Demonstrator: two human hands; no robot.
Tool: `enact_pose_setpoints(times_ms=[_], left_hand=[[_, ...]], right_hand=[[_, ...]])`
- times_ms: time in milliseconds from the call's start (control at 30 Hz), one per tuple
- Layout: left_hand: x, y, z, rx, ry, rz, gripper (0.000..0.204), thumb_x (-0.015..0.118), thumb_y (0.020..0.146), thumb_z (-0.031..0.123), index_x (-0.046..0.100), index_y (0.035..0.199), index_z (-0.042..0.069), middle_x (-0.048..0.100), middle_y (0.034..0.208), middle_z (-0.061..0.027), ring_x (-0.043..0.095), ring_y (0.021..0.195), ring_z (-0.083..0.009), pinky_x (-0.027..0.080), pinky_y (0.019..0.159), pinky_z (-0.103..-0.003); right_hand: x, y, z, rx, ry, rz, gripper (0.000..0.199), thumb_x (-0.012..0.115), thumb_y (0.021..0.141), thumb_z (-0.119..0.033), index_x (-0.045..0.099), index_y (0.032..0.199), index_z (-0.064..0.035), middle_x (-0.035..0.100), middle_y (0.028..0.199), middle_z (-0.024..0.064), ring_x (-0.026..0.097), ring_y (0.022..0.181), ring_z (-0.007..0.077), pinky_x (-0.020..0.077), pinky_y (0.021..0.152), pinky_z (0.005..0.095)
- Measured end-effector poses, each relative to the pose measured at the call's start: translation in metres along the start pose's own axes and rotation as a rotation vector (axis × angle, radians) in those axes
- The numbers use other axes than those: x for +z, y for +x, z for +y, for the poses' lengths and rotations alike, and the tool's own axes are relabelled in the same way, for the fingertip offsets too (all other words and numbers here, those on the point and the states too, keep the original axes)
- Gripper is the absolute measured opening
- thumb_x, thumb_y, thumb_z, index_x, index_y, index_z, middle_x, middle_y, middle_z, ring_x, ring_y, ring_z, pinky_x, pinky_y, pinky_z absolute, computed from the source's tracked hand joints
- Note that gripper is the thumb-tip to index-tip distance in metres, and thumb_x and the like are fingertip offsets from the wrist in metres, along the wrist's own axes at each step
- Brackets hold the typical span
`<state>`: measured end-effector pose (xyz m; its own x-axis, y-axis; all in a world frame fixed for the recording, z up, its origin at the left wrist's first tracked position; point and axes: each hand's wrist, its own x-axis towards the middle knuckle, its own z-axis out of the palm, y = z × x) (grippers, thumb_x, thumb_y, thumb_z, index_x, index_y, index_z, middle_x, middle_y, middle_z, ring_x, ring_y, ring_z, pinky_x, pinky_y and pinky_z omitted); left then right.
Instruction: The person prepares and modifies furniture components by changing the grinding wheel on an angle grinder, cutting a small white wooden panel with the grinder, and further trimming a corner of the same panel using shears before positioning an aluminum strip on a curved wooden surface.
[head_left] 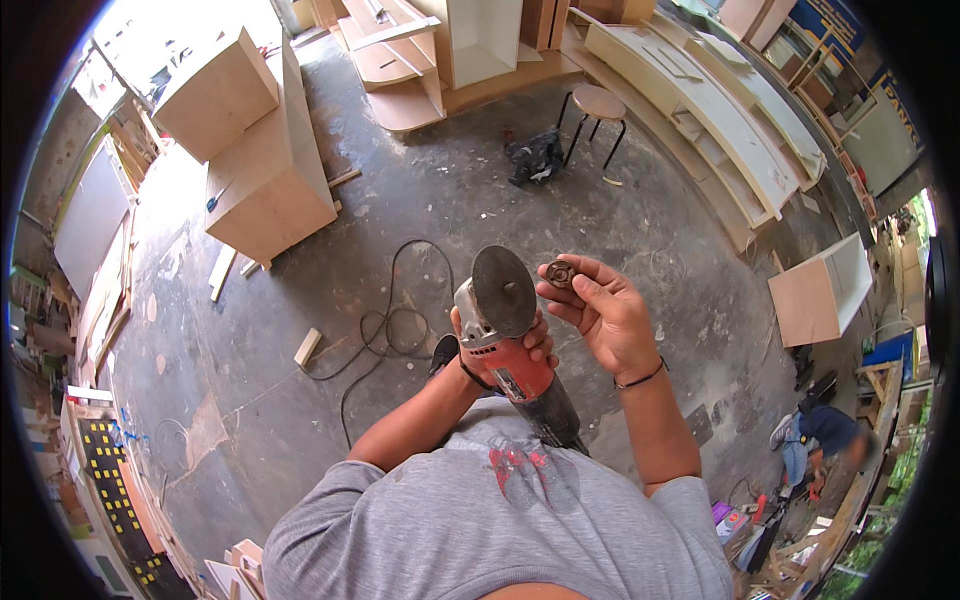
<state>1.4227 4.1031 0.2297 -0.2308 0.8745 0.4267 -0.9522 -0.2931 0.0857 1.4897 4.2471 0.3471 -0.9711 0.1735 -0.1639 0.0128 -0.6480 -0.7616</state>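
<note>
My left hand (pixel 541 340) is wrapped round the red and black body of an angle grinder (pixel 512 370), held upright in front of my chest. A dark round disc (pixel 503 290) sits on the grinder's silver head, its face toward me. Just right of the disc, my right hand (pixel 607 315) pinches a small, dark metal flange nut (pixel 560 274) between thumb and fingers. The nut is apart from the disc. Part of my left hand is hidden behind the grinder.
A black cord (pixel 385 325) loops across the concrete floor, near a small wood block (pixel 308 347). Plywood boxes (pixel 270 190) stand at left, a round stool (pixel 599 102) and black plastic bag (pixel 535 156) ahead. Another person (pixel 830 435) crouches at the right among tools.
</note>
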Motion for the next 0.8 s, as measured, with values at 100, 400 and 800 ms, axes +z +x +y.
enact_pose_setpoints(times_ms=[100, 400, 800], left_hand=[[-0.007, 0.002, -0.004, 0.061, -0.024, 0.003, 0.087, 0.058, 0.063, 0.078, 0.049, 0.112, 0.006, 0.052, 0.089, -0.0049, 0.053, 0.089, -0.0217, 0.040, 0.092, -0.046], [-0.006, 0.012, -0.001, 0.020, -0.035, 0.039, 0.090, 0.058, 0.061, 0.079, 0.048, 0.118, 0.009, 0.052, 0.088, -0.0051, 0.054, 0.089, -0.0224, 0.040, 0.092, -0.046], [-0.037, 0.036, -0.009, -0.221, 0.012, 0.072, 0.082, 0.060, 0.058, 0.079, 0.053, 0.110, 0.015, 0.054, 0.087, -0.0034, 0.056, 0.084, -0.0221, 0.042, 0.090, -0.047]], right_hand=[[-0.002, 0.004, -0.002, -0.013, -0.044, 0.026, 0.026, 0.050, 0.092, -0.005, 0.053, 0.116, 0.0039, 0.063, 0.109, 0.0164, 0.064, 0.095, 0.0237, 0.0537, 0.080, 0.0312], [0.009, 0.009, -0.013, -0.331, -0.842, -0.118, 0.022, 0.051, 0.091, -0.002, 0.061, 0.110, -0.0022, 0.064, 0.092, 0.0057, 0.062, 0.085, 0.0119, 0.0502, 0.071, 0.0264], [0.001, 0.019, -0.027, -0.601, -1.060, -0.045, 0.013, 0.058, 0.082, 0.002, 0.062, 0.093, -0.0008, 0.058, 0.088, 0.0104, 0.059, 0.080, 0.0244, 0.0479, 0.071, 0.0316]])
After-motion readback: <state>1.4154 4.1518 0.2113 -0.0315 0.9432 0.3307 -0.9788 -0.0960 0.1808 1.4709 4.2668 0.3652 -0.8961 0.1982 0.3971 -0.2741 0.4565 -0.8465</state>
